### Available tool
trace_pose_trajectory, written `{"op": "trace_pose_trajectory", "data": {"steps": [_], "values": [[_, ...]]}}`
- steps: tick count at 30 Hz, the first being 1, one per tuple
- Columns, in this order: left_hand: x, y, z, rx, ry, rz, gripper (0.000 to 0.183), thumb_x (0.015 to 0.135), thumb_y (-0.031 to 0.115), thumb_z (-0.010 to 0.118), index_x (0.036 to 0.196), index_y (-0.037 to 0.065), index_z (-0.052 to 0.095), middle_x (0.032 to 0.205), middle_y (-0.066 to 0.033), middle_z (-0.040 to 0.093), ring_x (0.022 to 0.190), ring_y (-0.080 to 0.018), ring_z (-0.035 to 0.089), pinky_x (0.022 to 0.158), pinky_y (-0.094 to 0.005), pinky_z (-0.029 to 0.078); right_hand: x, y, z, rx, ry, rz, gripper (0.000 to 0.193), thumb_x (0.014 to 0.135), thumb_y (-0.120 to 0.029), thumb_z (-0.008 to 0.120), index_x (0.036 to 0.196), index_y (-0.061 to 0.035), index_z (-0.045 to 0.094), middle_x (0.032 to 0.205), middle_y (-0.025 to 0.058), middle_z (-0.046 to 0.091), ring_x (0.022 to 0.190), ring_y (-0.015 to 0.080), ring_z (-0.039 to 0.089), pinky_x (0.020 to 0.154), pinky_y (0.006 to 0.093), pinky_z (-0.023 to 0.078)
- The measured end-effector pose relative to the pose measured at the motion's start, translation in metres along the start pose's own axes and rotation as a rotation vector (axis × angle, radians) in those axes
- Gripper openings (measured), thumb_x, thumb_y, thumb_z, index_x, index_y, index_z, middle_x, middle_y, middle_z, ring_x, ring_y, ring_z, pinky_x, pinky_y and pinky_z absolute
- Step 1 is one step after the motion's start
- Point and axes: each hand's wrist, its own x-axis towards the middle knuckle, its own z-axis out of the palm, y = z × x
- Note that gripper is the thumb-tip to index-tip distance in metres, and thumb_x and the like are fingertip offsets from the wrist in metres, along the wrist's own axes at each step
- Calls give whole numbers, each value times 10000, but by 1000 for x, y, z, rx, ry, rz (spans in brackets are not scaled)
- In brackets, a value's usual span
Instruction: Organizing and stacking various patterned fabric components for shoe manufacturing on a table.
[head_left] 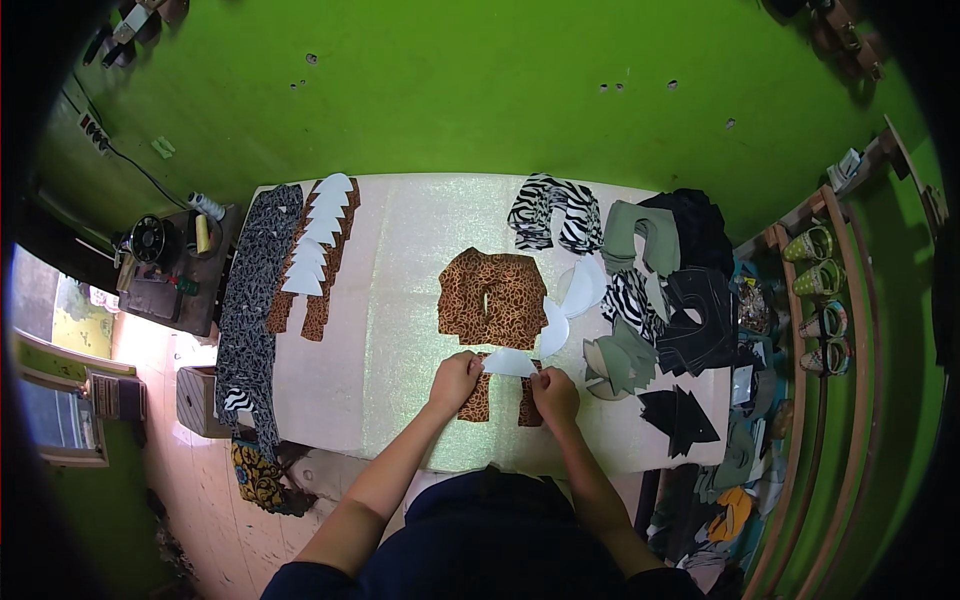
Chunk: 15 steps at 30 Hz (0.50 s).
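A white half-moon piece lies over the upper part of a brown leopard-print U-shaped piece near the table's front edge. My left hand pinches the white piece at its left end. At the opposite end my right hand has its fingers closed on the same piece, partly hiding the leopard-print leg below. Just beyond sits a stack of leopard-print pieces. Loose white half-moon pieces rest to the right of that stack, with more white rounded pieces behind them.
Leopard-print pieces topped with white ones form an overlapping row at left, beside a long dark patterned cloth. Zebra-print, olive and black pieces crowd the right side. A wooden shoe rack stands beyond the table.
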Motion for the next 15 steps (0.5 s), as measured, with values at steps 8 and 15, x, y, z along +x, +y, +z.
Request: {"op": "trace_pose_trajectory", "data": {"steps": [8,15], "values": [[-9,7,-3,15,-1,-17,162,797,140,591,852,-12,589,813,-186,611,725,-323,594,670,-384,465,0,0,-2,-16,-5,-21,206,788,-266,591,731,-68,576,686,91,558,646,284,563,575,385,434],[-15,5,-5,-11,28,-33,152,795,134,594,848,-9,589,804,-182,612,721,-317,597,663,-382,468,-3,-2,-3,28,5,-91,211,812,-272,575,753,-69,581,708,89,556,654,283,561,582,385,436]]}}
